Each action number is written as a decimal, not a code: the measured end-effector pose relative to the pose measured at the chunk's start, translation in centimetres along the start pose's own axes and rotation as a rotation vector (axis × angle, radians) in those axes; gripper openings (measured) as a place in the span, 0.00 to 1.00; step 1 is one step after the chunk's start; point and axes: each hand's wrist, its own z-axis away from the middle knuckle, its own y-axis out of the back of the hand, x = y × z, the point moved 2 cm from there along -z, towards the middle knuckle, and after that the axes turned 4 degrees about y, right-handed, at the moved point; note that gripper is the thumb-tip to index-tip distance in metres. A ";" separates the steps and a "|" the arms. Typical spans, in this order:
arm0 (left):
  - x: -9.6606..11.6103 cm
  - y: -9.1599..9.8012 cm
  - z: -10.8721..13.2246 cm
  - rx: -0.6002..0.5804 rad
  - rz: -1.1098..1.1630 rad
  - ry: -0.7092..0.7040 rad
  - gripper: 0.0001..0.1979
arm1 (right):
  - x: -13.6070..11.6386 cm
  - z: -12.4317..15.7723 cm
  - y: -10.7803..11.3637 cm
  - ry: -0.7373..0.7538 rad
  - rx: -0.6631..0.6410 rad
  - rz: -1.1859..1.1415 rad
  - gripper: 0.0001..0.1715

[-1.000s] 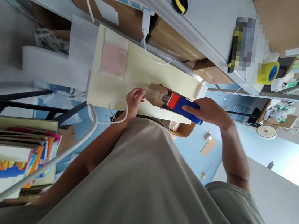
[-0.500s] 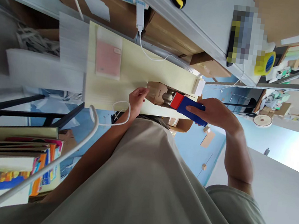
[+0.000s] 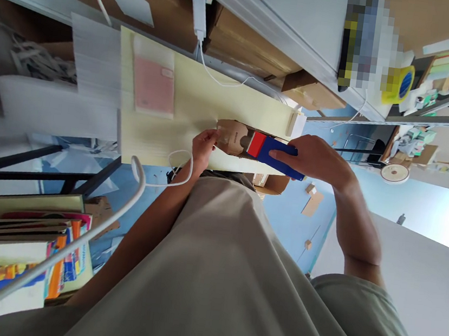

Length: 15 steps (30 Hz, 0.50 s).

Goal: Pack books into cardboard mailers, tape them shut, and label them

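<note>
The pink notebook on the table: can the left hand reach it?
Probably yes: nothing seems to stand between the left hand and the pink notebook, though that hand is at the brown box and a white cable loops near its wrist.

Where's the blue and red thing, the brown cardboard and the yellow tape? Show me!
Blue and red thing (image 3: pixel 270 146): head view, on its blue part.
Brown cardboard (image 3: pixel 229 136): head view, on its upper face.
Yellow tape (image 3: pixel 392 91): head view, on the yellow side of the roll.
</note>
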 end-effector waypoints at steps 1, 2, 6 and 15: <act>-0.1 -0.1 -0.1 -0.002 -0.002 0.005 0.18 | -0.2 -0.1 0.0 -0.001 -0.001 0.005 0.39; -0.2 -0.3 -0.3 -0.005 -0.007 0.011 0.18 | -0.3 -0.2 0.0 -0.006 -0.004 0.009 0.39; -0.8 -1.3 -0.5 -0.017 -0.028 -0.008 0.15 | -1.0 -0.1 0.3 -0.044 -0.026 0.025 0.41; 1.3 1.4 0.5 -0.144 -0.307 -0.334 0.48 | -1.4 0.1 0.6 0.003 -0.007 -0.009 0.41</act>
